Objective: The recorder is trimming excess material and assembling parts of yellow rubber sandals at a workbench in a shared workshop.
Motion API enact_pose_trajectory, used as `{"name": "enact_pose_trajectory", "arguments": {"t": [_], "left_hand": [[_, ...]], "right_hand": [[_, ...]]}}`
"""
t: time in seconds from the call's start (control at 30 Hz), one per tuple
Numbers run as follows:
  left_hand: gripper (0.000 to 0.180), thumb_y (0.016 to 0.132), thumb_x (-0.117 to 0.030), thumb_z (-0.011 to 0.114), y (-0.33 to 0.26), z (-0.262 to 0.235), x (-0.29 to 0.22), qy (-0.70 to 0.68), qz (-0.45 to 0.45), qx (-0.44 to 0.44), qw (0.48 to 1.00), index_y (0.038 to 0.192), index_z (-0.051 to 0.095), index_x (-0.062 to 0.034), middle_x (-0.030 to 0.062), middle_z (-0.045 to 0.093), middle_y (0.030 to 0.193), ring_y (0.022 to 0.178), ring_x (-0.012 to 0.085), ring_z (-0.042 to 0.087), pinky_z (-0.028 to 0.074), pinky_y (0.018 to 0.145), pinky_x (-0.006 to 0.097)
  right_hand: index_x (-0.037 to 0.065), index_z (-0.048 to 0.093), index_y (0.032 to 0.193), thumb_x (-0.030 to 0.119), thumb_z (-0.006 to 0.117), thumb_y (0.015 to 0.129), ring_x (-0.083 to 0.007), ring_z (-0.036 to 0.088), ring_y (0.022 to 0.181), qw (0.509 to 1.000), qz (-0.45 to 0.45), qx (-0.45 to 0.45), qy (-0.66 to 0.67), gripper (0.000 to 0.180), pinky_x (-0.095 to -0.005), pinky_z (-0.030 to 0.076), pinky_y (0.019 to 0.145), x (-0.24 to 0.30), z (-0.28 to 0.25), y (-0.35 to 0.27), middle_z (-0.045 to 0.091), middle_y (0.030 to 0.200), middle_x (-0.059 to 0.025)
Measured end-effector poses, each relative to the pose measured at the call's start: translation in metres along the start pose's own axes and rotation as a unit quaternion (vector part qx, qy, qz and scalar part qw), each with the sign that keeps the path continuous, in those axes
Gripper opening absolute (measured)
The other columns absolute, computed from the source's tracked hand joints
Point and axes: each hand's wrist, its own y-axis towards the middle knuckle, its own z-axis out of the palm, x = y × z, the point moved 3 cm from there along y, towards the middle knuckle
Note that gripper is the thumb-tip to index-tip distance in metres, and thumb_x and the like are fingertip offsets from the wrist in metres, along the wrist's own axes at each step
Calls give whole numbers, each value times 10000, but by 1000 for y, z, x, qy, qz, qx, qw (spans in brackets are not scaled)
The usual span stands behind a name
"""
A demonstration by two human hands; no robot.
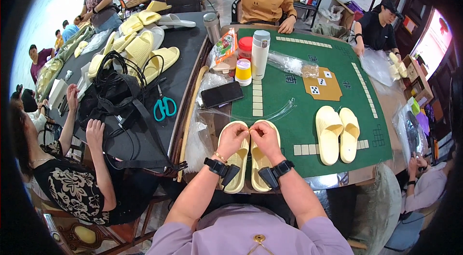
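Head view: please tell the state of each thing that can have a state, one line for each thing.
Left hand: pinching at the slippers' top edge.
Right hand: pinching beside the left hand.
Pair of yellow slippers: side by side, under both hands.
Second pair of slippers: side by side, untouched.
White bottle: upright, capped.
Phone: flat, screen dark.
Teal scissors: closed, lying flat.

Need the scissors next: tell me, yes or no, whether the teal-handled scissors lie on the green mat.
No. The teal-handled scissors lie on the dark table to the left, beside a black bag, not on the green mat.
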Motion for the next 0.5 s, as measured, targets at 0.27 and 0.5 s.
{"name": "enact_pose_trajectory", "arguments": {"t": [0.27,0.5], "left_hand": [[126,865,-72,662,1,1,4,-57,-24,-13,998,954,648,15,37,660,872,809,97,602,500,731,257],[135,862,-82,664,2,0,0,10,12,3,1000,949,646,20,33,660,861,790,89,591,500,722,256]], "right_hand": [[-10,643,855,64,634,818,-141,564,696,1000,0,13,-10,83,-264,458,621,2,-1,-1,575,795,-65],[-12,635,844,66,637,816,-148,563,687,1000,-7,-9,1,82,-267,456,615,2,0,0,576,790,-65]]}}
